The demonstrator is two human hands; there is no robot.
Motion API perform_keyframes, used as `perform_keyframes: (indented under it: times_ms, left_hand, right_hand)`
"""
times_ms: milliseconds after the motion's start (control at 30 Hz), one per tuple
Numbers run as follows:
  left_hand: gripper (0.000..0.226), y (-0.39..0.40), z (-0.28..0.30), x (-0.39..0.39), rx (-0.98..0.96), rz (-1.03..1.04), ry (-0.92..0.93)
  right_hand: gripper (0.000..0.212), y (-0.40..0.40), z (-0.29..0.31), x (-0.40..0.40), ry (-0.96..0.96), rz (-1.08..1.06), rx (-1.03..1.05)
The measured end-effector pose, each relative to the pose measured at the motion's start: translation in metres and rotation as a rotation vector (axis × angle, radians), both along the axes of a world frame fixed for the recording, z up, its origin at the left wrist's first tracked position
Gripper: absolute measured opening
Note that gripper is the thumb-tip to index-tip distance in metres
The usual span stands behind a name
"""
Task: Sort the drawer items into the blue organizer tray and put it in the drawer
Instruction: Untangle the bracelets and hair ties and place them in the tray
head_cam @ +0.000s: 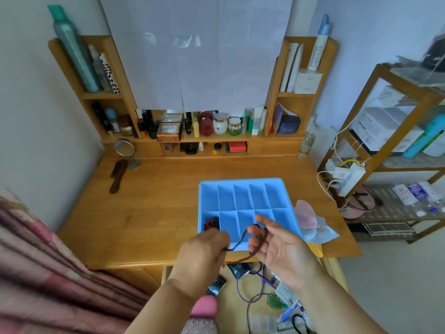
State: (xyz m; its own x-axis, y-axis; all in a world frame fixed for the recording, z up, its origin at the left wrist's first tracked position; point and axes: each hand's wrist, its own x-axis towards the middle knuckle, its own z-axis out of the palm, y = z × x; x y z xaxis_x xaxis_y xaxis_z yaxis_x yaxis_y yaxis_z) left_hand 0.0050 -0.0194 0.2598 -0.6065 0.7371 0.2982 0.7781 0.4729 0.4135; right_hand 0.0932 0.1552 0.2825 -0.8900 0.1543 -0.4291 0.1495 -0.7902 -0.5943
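Observation:
The blue organizer tray [243, 183] sits on the wooden desk, right of centre, with two rows of compartments. A dark red and black bundle [212, 223] lies in its near-left compartment. Both hands hold a dark beaded string [240, 242] over the tray's near edge. My left hand [203, 251] pinches one end of it. My right hand [281, 247], palm up, holds the other part looped around the fingers. Below my hands the open drawer [240, 297] holds a purple cord [255, 285], small tubes, a green item and other bits.
Pink and pale blue cloths [310, 220] lie right of the tray. A dark comb [118, 175] and small round mirror [125, 149] stand at the desk's far left. Cosmetics fill the back shelves. A wooden rack [385, 141] with boxes and power strips stands at right; patterned fabric at left.

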Motion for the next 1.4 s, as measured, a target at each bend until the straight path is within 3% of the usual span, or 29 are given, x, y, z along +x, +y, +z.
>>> perform_keyframes:
  times_ms: [100, 200, 300, 400, 500, 733, 833, 967, 1033, 1167, 1300, 1400]
  left_hand:
    - [0.009, 0.017, 0.02, 0.01, 0.028, -0.185, -0.005]
    - [0.024, 0.026, 0.034, 0.011, 0.061, -0.036, -0.264]
    - [0.043, 0.028, 0.037, 0.003, 0.133, 0.082, -0.778]
    - [0.052, 0.02, 0.035, -0.003, 0.174, -0.023, -1.368]
    - [0.039, 0.014, 0.033, -0.001, 0.254, -0.199, -1.57]
    - [0.064, 0.011, 0.021, 0.009, 0.525, -0.252, -1.642]
    - [0.074, 0.015, 0.015, 0.01, 0.605, -0.178, -1.687]
    - [0.073, 0.015, 0.014, 0.006, 0.614, -0.187, -1.686]
    - [0.067, 0.014, 0.016, 0.001, 0.631, -0.079, -1.675]
    - [0.037, 0.014, -0.002, -0.014, 0.555, 0.468, -1.436]
    - [0.022, 0.013, -0.015, -0.016, 0.632, 0.618, -1.564]
    - [0.025, 0.015, -0.006, -0.021, 0.749, 0.631, -1.409]
  right_hand:
    - [0.038, -0.008, 0.004, -0.006, 0.011, 0.128, 0.095]
    - [0.048, -0.015, 0.01, -0.007, 0.013, 0.34, 0.272]
    - [0.051, -0.014, 0.013, -0.005, 0.024, 0.437, 0.405]
    - [0.052, -0.01, 0.011, -0.006, 0.068, 0.462, 0.33]
    - [0.053, -0.008, 0.007, -0.009, 0.096, 0.445, 0.221]
    - [0.045, -0.008, 0.003, -0.016, 0.088, 0.377, 0.181]
    - [0.045, -0.009, 0.002, -0.019, 0.098, 0.376, 0.138]
    - [0.044, -0.009, -0.001, -0.019, 0.079, 0.267, 0.008]
    - [0.044, -0.004, -0.006, -0.018, 0.029, 0.179, -0.004]
    - [0.047, -0.009, 0.008, -0.012, 0.083, 0.325, 0.464]
    - [0.048, -0.019, 0.024, -0.015, 0.148, 0.405, 0.588]
    - [0.045, -0.01, 0.003, -0.015, -0.019, 0.323, 0.687]
